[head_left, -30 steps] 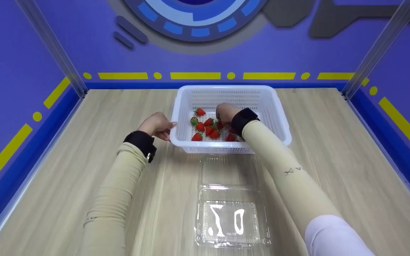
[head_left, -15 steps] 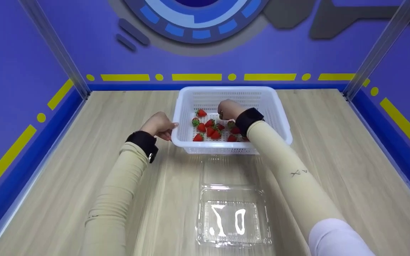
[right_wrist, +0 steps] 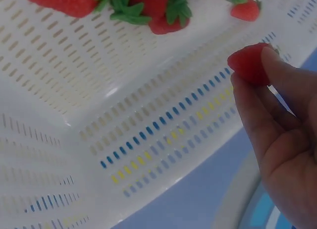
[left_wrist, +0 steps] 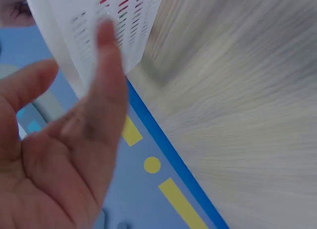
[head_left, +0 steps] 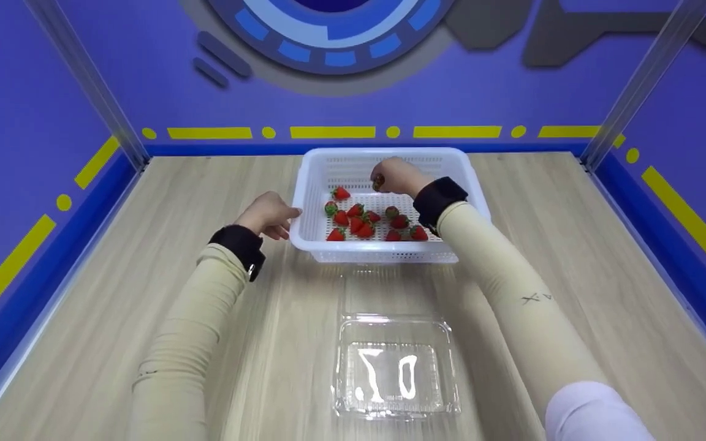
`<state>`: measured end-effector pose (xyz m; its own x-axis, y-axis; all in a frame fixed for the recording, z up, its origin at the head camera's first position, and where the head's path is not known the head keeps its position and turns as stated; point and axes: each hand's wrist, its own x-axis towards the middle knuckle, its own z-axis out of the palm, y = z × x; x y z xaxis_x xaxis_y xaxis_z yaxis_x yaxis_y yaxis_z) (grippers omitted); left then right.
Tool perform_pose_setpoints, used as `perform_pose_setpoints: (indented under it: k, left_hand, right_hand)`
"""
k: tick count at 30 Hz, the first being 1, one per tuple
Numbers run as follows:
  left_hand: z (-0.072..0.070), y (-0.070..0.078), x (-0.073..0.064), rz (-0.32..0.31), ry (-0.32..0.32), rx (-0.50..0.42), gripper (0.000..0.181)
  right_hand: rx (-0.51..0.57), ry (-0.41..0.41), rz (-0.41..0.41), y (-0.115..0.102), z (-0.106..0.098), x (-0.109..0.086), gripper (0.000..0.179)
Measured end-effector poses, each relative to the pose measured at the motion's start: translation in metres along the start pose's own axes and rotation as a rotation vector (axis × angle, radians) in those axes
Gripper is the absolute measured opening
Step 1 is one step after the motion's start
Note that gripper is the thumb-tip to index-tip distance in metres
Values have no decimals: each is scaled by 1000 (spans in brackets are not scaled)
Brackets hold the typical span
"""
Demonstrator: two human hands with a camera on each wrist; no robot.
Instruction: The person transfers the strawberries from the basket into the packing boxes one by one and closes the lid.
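In the head view my right hand (head_left: 397, 176) is raised over the back of a white slotted plastic basket (head_left: 307, 242). Thumb and fingers pinch a strawberry (right_wrist: 250, 64), plain in the right wrist view. Several other strawberries (head_left: 356, 226) with green leaves lie on the basket floor. At the basket's left rim is my left hand (head_left: 267, 214). In the left wrist view its fingers (left_wrist: 106, 85) are fairly straight and blurred beside the outer wall, with the thumb near the rim; whether they touch it I cannot tell.
A clear plastic clamshell box (head_left: 396, 380) lies open on the wooden table (head_left: 573, 275) in front of the basket, its lid side toward the basket. Blue-purple panels (head_left: 512, 92) with yellow dashes stand at the back and both sides.
My right hand has risen from among the strawberries toward the basket's back, lifting one strawberry and moving slightly away from the rest. My left hand stays by the left rim.
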<state>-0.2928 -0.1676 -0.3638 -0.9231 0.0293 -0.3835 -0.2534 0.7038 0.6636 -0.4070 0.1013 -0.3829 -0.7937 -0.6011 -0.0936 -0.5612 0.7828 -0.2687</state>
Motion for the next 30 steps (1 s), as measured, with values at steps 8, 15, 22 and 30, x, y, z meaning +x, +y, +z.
perform_pose_setpoints:
  k: [8, 15, 22, 30]
  left_hand:
    - [9, 6, -22, 200, 323, 238, 52]
    - [10, 11, -65, 380, 384, 99, 44]
    - [26, 2, -106, 431, 249, -21, 37]
    - [53, -18, -137, 418, 98, -56, 38]
  right_hand:
    - [33, 37, -75, -13, -23, -35, 23]
    - [115, 78, -126, -19, -37, -69, 32]
    - [141, 131, -221, -25, -42, -120, 30]
    - [116, 155, -385, -50, -29, -176, 31]
